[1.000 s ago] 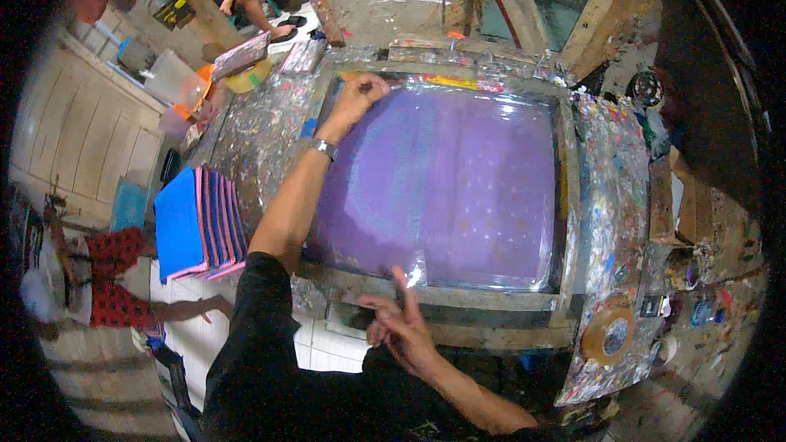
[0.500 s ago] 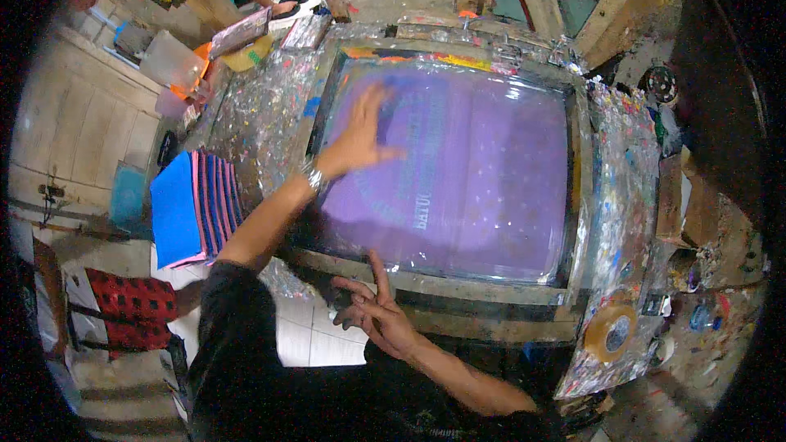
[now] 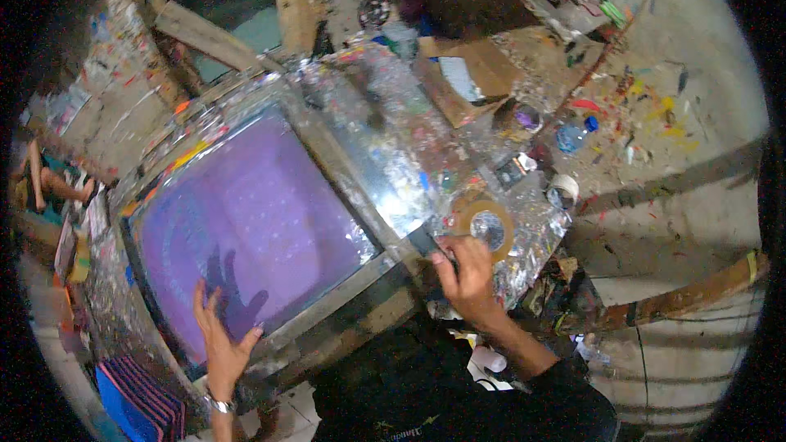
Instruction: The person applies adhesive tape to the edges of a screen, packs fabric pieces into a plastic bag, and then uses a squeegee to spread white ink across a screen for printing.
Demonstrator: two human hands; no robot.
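While the purple screen [image 3: 274,205] is already laid on the table [image 3: 389,119], the left hand [image 3: 221,345] is spread wide at its near edge, a dark flat piece [image 3: 422,242] is seemingly pinched by the right hand [image 3: 470,278], and what remains cannot be told

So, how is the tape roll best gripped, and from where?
The tape roll lies flat, opening upward, so probably grip its far rim from above, thumb inside, fingers outside. The right hand hides part of the roll's near edge.
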